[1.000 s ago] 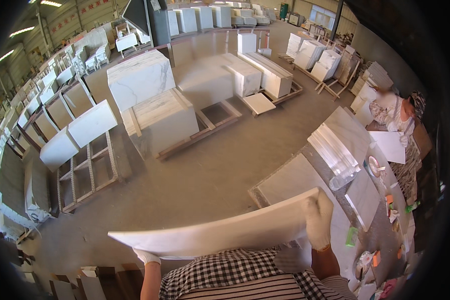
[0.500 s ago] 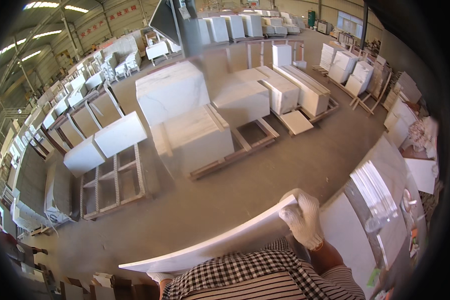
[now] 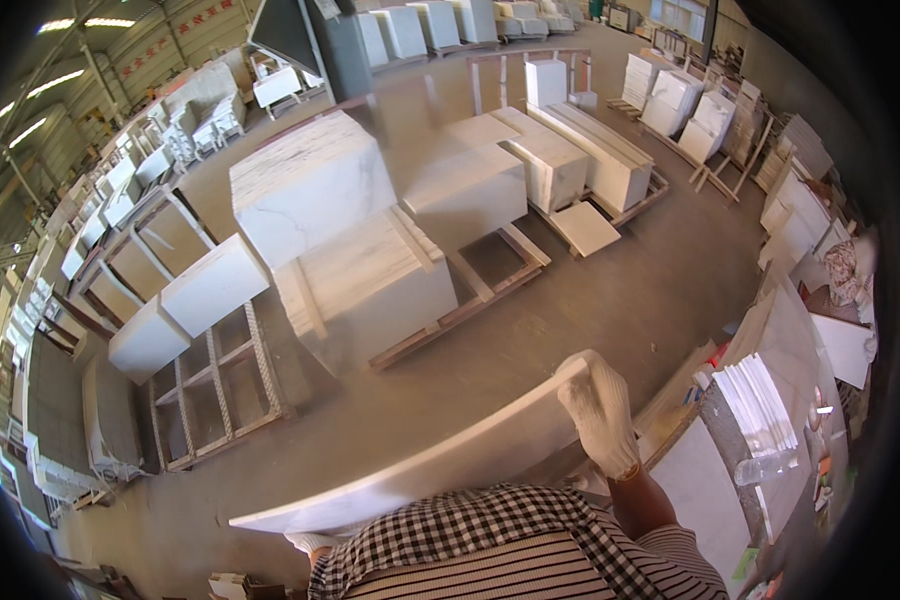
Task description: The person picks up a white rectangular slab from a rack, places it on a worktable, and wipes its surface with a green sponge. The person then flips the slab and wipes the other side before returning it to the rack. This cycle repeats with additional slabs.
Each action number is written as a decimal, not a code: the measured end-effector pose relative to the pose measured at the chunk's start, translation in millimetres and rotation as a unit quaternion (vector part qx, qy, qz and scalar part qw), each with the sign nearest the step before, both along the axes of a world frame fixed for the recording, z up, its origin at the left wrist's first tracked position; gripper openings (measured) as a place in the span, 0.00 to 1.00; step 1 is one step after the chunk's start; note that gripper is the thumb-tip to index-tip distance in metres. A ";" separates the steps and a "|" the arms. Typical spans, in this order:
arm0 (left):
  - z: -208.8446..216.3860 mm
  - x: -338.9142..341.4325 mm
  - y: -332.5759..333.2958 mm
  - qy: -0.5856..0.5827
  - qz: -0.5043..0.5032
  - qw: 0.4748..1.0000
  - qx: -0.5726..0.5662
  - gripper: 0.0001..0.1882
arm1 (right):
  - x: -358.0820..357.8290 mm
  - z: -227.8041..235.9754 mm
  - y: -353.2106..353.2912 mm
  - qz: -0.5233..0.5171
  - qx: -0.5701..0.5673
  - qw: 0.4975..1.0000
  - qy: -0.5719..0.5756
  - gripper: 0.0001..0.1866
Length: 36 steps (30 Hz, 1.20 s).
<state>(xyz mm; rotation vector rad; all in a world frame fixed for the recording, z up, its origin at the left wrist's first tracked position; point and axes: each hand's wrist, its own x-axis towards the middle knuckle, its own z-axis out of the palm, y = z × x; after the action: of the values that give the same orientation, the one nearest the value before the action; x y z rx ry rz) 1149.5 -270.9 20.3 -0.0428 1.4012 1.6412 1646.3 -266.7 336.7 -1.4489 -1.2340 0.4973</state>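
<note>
A thin white stone slab [image 3: 475,462] is held edge-up in front of my body, across a checked apron [image 3: 490,515]. My right hand [image 3: 600,412], in a pale knitted glove, grips the slab's raised right end, with its fingers curled over the edge. At the lower left end, my left hand [image 3: 312,541], also gloved, holds the slab from beneath. Most of the left hand's fingers are hidden behind the stone and the apron. The slab slants, its right end higher than its left.
Stacked white stone blocks [image 3: 315,180] stand on pallets ahead. A metal frame [image 3: 210,390] lies at the left beside more blocks. On my right, a work table bears stacked white strips [image 3: 755,405] and a clear plastic bottle [image 3: 767,467]. A person in patterned clothing [image 3: 850,272] is at the far right.
The view has shifted, so the blocks sit farther left and higher. The right end of the slab has risen slightly with my right hand. Both hands keep their hold.
</note>
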 end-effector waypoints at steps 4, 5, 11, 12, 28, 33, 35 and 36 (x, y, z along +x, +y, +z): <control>-5.7 13.9 77.1 0.004 -0.032 0.999 -0.004 0.34 | 18.0 -6.5 32.8 -0.062 -0.032 0.998 0.007 0.10; -9.1 19.7 99.6 0.004 -0.043 0.999 -0.007 0.33 | 23.6 -8.0 39.0 -0.077 -0.054 0.995 0.018 0.10; -9.3 82.9 245.2 0.008 -0.094 0.995 -0.044 0.31 | 57.9 -15.8 83.7 -0.192 -0.043 0.980 0.023 0.09; -3.8 94.9 266.1 0.012 -0.110 0.992 -0.057 0.31 | 64.1 -16.9 88.8 -0.215 -0.046 0.975 0.028 0.09; 20.7 372.0 473.1 0.132 -0.214 0.935 -0.251 0.39 | 293.2 -107.0 149.0 -0.392 -0.068 0.911 0.106 0.23; 35.6 467.1 505.9 0.117 -0.258 0.937 -0.206 0.44 | 399.0 -111.1 194.9 -0.380 -0.062 0.895 0.224 0.28; 33.4 497.4 515.0 0.134 -0.267 0.935 -0.190 0.47 | 431.5 -109.2 217.5 -0.393 -0.075 0.895 0.196 0.29; 31.4 510.4 518.7 0.148 -0.266 0.936 -0.179 0.48 | 446.4 -108.3 226.3 -0.399 -0.076 0.892 0.199 0.29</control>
<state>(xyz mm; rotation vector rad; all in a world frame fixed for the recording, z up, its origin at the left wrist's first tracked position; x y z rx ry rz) 1659.9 247.8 51.7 0.3588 1.7408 0.9578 2092.7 -40.4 228.4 -1.7267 -0.2176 0.2938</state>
